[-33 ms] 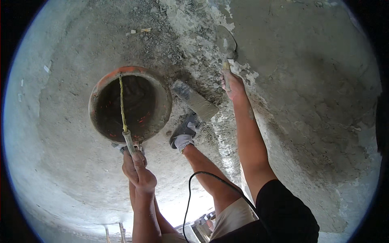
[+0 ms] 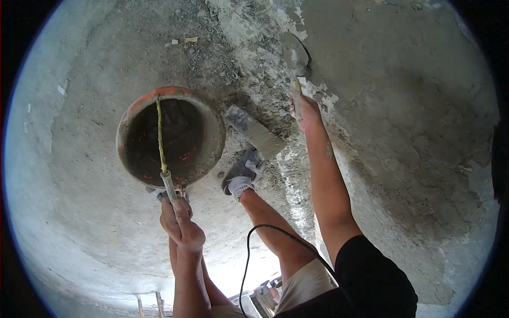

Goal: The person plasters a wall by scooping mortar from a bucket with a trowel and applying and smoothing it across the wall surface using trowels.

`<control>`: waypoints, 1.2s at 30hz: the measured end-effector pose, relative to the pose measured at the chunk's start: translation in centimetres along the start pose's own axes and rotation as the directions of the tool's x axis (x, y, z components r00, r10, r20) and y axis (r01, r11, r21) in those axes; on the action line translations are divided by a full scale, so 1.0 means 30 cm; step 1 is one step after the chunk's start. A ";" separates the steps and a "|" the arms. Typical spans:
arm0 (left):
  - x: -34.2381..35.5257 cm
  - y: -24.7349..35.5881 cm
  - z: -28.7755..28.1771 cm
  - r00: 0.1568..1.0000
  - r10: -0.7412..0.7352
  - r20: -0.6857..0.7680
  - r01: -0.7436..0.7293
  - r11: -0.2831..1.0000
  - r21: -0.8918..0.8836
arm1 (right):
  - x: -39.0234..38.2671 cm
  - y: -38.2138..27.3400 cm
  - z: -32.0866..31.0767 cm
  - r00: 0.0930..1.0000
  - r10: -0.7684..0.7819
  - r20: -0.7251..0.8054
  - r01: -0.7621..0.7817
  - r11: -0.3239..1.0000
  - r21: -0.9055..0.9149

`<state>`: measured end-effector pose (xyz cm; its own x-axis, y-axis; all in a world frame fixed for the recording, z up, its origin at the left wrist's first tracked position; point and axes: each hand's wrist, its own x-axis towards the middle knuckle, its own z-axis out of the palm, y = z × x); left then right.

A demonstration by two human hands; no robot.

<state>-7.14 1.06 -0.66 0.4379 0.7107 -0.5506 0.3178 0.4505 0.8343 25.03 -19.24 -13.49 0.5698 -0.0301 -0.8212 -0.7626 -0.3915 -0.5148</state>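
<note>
A round, mortar-crusted bucket (image 2: 214,146) with an orange-tinged rim stands left of centre, dark wet material inside. My left hand (image 2: 182,225) is closed round the pale tube grip of what looks like the bucket handle (image 2: 160,135). Its yellowish, rope-like strand stretches across the opening to the far rim. Farther right, my right hand (image 2: 306,112) is wrapped round the handle of a trowel (image 2: 295,55). The grey blade points away from me over the rough surface. Between bucket and right arm lies a flat rectangular plastering float (image 2: 255,132), coated with mortar.
My dark shoe (image 2: 239,172) is beside the float. A black cable (image 2: 273,227) loops in front of my legs. Crumbled rubble (image 2: 212,58) is strewn beyond the bucket, and smooth grey plaster (image 2: 382,47) covers the right side. Small pale scraps (image 2: 191,40) lie at the far left.
</note>
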 end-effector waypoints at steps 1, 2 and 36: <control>0.000 0.003 0.009 1.000 0.004 -0.006 -0.004 1.000 0.013 | -0.019 -0.034 0.004 1.000 -0.007 -0.003 0.007 1.000 -0.004; 0.001 0.003 0.013 1.000 0.007 -0.014 -0.007 0.999 0.031 | -0.034 -0.060 0.011 0.998 -0.053 0.021 0.055 0.995 -0.085; -0.004 0.025 0.001 0.999 -0.017 0.028 0.013 0.991 0.137 | -0.348 0.324 -0.178 0.976 -0.061 -0.208 0.011 0.972 -0.236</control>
<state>-6.94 1.30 0.04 0.4556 0.6878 -0.5652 0.4355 0.3815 0.8153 13.31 -27.62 -8.62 0.6666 -0.1965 -0.7190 -0.6626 -0.5980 -0.4509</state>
